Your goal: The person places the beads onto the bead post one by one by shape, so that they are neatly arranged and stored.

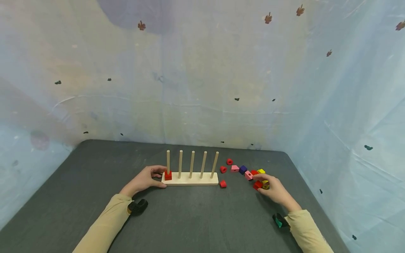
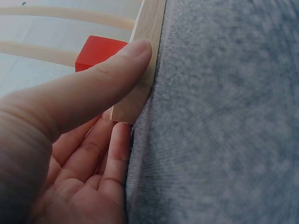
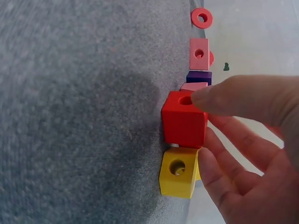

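Note:
My left hand (image 1: 146, 180) grips the left end of a wooden peg stand (image 1: 190, 180), thumb along its front side and fingers round the end. A red square block (image 1: 168, 176) sits at the foot of the leftmost peg; the other pegs stand bare. On the right, my right hand (image 1: 273, 189) has its thumb and fingers about a red cube with a hole (image 3: 184, 123). The thumb tip lies at the cube's upper edge, and the fingers are partly hidden behind it. Right beside the cube is a yellow block with a hole (image 3: 177, 171).
Pink blocks (image 1: 235, 168) and a dark purple block (image 1: 243, 170) lie between the stand and my right hand. Several small red pieces (image 1: 223, 169) are scattered near the stand's right end. A patterned sheet (image 1: 202, 88) hangs behind the dark grey table (image 1: 196, 218).

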